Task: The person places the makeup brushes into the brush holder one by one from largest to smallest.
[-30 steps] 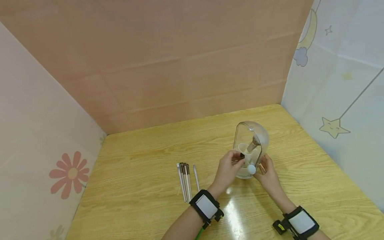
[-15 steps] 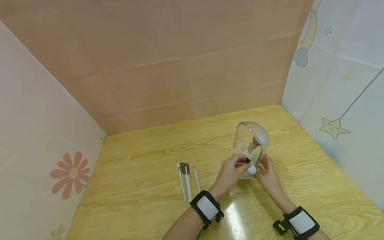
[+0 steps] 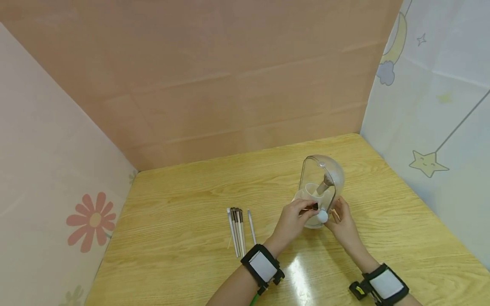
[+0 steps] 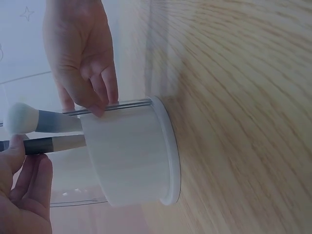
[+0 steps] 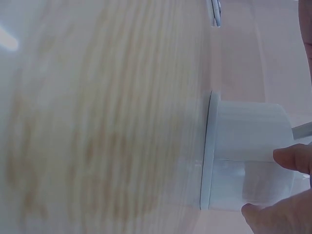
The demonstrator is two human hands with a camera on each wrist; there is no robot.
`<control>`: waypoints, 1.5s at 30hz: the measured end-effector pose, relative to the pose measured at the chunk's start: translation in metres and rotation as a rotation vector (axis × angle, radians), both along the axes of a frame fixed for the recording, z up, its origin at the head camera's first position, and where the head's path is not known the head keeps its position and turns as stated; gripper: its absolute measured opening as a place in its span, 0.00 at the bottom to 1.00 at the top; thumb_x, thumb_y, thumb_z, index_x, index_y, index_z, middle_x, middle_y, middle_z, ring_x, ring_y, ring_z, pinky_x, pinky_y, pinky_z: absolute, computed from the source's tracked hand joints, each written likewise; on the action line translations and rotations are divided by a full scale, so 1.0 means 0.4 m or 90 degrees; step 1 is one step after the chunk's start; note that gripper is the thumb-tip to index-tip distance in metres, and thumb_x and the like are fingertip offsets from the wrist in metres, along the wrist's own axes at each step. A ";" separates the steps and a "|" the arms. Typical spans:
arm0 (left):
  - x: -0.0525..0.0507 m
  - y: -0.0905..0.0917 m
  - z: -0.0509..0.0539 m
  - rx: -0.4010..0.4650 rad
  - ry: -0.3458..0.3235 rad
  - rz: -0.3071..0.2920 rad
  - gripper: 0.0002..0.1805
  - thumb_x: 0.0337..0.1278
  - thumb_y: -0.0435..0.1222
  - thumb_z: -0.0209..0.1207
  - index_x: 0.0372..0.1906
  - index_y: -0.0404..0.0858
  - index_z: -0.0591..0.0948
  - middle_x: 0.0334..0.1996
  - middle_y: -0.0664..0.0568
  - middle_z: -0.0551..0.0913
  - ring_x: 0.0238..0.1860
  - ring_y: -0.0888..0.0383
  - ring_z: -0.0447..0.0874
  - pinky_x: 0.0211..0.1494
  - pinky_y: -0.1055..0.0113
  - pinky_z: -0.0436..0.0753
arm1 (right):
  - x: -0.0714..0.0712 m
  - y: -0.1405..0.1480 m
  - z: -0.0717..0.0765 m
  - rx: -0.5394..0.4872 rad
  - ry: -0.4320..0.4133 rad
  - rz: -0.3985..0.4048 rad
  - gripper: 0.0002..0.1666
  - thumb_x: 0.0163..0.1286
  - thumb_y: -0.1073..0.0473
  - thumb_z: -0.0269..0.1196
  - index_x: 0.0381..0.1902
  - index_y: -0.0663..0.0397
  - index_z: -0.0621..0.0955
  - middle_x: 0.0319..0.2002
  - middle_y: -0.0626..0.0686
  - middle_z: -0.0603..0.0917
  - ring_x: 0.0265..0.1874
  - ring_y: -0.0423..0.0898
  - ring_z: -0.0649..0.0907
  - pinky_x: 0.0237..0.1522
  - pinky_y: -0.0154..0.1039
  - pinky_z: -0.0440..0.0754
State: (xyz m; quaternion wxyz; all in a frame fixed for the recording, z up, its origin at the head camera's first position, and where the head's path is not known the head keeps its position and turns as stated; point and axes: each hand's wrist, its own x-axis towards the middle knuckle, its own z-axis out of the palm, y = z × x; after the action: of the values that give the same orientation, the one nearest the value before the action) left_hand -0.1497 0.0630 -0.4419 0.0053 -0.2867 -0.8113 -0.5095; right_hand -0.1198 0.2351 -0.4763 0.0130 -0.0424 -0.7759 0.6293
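A white makeup brush holder (image 4: 131, 156) with a rounded clear cover (image 3: 334, 170) stands upright on the table. My left hand (image 3: 292, 219) pinches a makeup brush (image 4: 39, 146) by its dark ferrule, and the lower part of its handle is inside the holder. Beside it, a white-tipped brush (image 4: 22, 118) stands in the same holder. A fluffy brown brush (image 3: 326, 182) leans in a round compartment farther back. My right hand (image 3: 342, 221) grips the holder's right side, its thumb against the front and its fingers round the cover's edge.
Left of my left hand, several slim makeup brushes (image 3: 237, 231) lie side by side on the wooden table (image 3: 183, 238). A single pale stick-like piece (image 3: 251, 225) lies just right of them. Cloth-covered walls close off the back and both sides.
My left hand has moved slightly down and to the right, lowering the pinched brush into the holder; over the last half second it hardly moves. My right hand has stayed on the holder.
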 end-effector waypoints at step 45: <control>-0.030 -0.033 -0.037 0.044 -0.175 0.106 0.12 0.60 0.34 0.61 0.47 0.33 0.81 0.43 0.44 0.84 0.44 0.56 0.85 0.45 0.79 0.81 | -0.003 0.003 -0.009 0.004 0.006 -0.004 0.53 0.64 0.75 0.56 0.74 0.64 0.36 0.72 0.75 0.45 0.72 0.71 0.47 0.71 0.62 0.48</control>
State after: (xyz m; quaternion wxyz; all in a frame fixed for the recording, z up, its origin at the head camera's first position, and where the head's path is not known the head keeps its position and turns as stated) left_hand -0.1617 0.0497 -0.4565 -0.0535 -0.1455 -0.8075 -0.5691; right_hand -0.1210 0.2362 -0.4800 0.0189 -0.0415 -0.7778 0.6269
